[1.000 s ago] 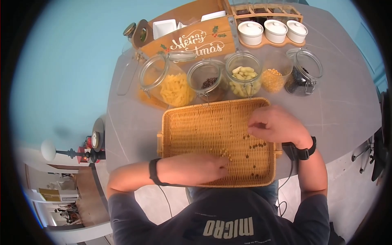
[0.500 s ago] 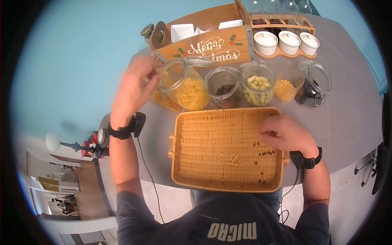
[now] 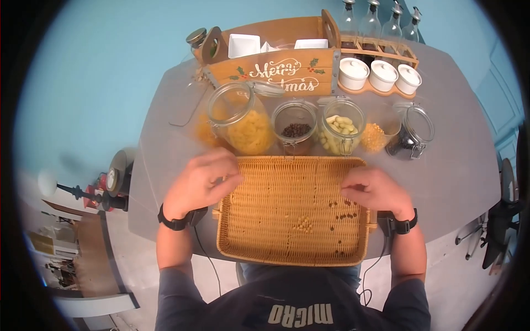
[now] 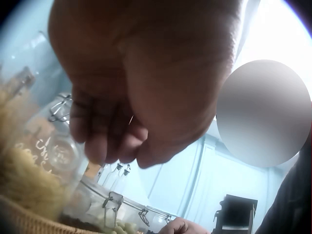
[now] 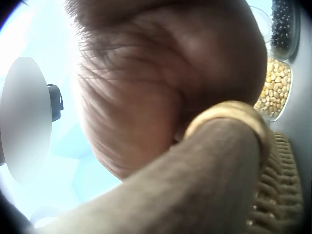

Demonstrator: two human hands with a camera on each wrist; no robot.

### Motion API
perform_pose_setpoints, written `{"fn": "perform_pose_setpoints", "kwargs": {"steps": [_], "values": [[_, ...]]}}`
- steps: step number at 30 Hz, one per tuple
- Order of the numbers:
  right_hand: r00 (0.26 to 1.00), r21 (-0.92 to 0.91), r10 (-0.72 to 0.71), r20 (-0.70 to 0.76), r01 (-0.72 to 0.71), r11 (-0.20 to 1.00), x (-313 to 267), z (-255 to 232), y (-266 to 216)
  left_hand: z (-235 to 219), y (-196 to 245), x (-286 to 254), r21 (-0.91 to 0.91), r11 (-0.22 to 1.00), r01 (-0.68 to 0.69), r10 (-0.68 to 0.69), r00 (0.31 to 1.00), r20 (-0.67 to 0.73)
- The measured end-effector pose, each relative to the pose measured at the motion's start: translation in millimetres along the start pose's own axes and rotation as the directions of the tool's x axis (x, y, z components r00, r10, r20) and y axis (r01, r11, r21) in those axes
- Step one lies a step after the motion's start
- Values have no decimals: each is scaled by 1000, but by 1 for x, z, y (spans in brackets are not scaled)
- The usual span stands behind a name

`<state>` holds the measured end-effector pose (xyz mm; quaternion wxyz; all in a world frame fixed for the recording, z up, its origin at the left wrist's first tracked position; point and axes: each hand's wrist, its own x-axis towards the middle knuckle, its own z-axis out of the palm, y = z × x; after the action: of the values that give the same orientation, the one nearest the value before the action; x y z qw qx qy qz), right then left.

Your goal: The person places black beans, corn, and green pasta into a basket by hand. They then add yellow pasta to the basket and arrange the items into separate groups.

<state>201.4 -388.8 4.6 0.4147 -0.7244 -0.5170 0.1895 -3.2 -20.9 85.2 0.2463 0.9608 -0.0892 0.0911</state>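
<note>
My left hand, blurred, is over the left back corner of a wicker basket. In the left wrist view its fingers hang loosely bent beside the thumb, with nothing seen between them. My right hand hovers over the basket's right back edge, fingers bent and thumb toward them; its fingertips are hidden in the right wrist view, so I cannot tell whether it holds anything. A small cluster of yellow kernels lies in the basket. Several dark beans are scattered along its right side.
Behind the basket stand jars of pasta, dark beans, peanuts and black beans, plus a cup of corn. Farther back are a wooden box, lidded white pots and bottles.
My left hand went from over the basket's front to beside the pasta jar's mouth, then came back to the basket's left back corner. My right hand stays over the right back edge.
</note>
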Motion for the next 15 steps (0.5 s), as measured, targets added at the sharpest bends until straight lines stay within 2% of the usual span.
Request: {"fn": "perform_pose_setpoints", "kwargs": {"steps": [3,5,9,12,15], "values": [[967,164,253,31,-254,953,0,0,-2,19,-16,-13,-125,986,111,-85,977,196],[982,12,185,46,-186,983,5,0,-7,28,-26,-19,-189,968,163,-106,954,279],[980,-245,137,144,-99,964,15,2,-27,40,-44,-27,-306,945,113,-37,969,246],[960,-310,151,235,-73,948,32,12,-49,47,-54,-35,-373,922,100,-32,982,186],[955,-325,85,282,12,946,59,38,-59,52,-56,-39,-351,935,57,-13,992,126]]}}
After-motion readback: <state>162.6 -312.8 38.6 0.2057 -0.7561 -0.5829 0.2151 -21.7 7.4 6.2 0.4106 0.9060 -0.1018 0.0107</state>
